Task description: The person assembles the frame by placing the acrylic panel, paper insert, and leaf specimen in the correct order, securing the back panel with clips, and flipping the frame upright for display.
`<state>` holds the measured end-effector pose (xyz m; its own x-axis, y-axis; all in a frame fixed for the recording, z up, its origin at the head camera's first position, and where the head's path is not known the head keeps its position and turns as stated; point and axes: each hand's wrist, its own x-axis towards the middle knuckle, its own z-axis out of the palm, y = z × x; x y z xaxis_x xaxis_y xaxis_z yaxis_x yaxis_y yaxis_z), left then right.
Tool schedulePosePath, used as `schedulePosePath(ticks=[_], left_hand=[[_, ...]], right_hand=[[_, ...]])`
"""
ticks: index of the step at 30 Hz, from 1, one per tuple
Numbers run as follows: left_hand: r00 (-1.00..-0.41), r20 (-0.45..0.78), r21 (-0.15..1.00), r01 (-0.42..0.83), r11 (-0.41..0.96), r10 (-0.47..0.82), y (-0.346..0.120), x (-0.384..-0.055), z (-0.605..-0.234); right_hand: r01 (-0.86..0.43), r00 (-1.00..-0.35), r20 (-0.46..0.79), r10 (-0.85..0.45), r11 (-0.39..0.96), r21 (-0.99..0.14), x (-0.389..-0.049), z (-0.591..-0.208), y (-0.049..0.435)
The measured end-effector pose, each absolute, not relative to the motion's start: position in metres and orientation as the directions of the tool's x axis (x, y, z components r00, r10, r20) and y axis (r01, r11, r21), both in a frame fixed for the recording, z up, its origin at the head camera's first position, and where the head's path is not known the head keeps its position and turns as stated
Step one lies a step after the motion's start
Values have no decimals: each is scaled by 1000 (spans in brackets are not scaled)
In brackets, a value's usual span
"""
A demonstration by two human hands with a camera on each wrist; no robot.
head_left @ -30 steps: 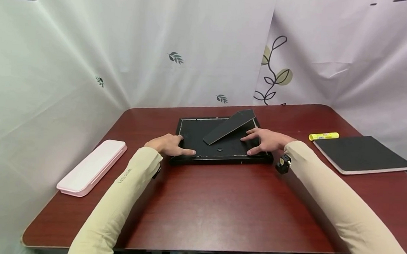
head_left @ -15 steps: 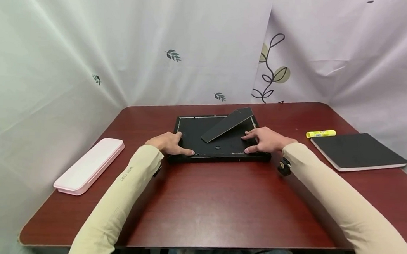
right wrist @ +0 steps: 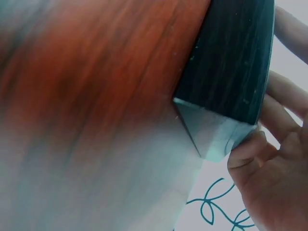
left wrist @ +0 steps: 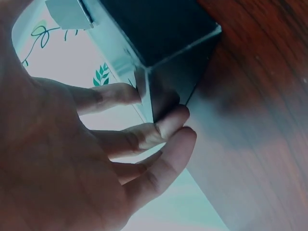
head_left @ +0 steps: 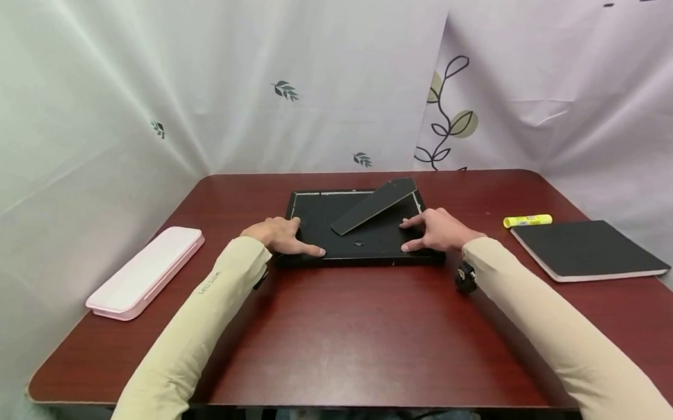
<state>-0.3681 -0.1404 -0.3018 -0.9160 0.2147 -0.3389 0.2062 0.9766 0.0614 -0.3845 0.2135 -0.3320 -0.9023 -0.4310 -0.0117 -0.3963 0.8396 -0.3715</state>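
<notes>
A black picture frame [head_left: 313, 212] lies face down on the table, its back panel upward and its stand leg [head_left: 374, 207] lifted at a slant. My left hand [head_left: 279, 235] grips the frame's left side, thumb over the back near the front corner. In the left wrist view, the fingertips [left wrist: 177, 120] bend against the frame's side [left wrist: 168, 77]. At the opposite side, my right hand [head_left: 442, 230] holds the edge with thumb and forefinger on the back. The right wrist view shows its other fingers curled against the frame [right wrist: 226, 62]. The frame's front is hidden.
A white and pink pencil case [head_left: 144, 272] lies at the left of the table [head_left: 357, 346]. To the right are a black-covered notebook [head_left: 589, 248] and a yellow glue stick [head_left: 527, 220] at its far edge. A patterned white curtain [head_left: 333, 75] hangs behind.
The head view has shifted slightly. Both hands stay on the frame's sides, and the frame and its leg look much the same.
</notes>
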Motion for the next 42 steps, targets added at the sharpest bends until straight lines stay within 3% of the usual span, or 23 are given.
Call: schedulePosePath(ticks=[13,19,37,39,42], left_hand=[[-942,-283,78,164,983,179,-138,-367,-301],[-935,-311,128,134,983,168,-134,-371,-303],[-893,-448,39,14,999,30,-118,-374,-288],[-894,-446,55,17,998,40,-125,-376,-291],[-897,-428,178,36,983,110,-139,-385,-299]], right_hand=[[-385,-889,-102,-447,849,-363,-390,-329,209],[-389,-883,-115,-454,848,-360,-389,-326,213],[-417,-873,-122,-473,851,-319,-386,-321,214],[-417,-871,-119,-476,846,-332,-386,-324,212],[-420,-869,-119,-481,842,-338,-386,-325,213]])
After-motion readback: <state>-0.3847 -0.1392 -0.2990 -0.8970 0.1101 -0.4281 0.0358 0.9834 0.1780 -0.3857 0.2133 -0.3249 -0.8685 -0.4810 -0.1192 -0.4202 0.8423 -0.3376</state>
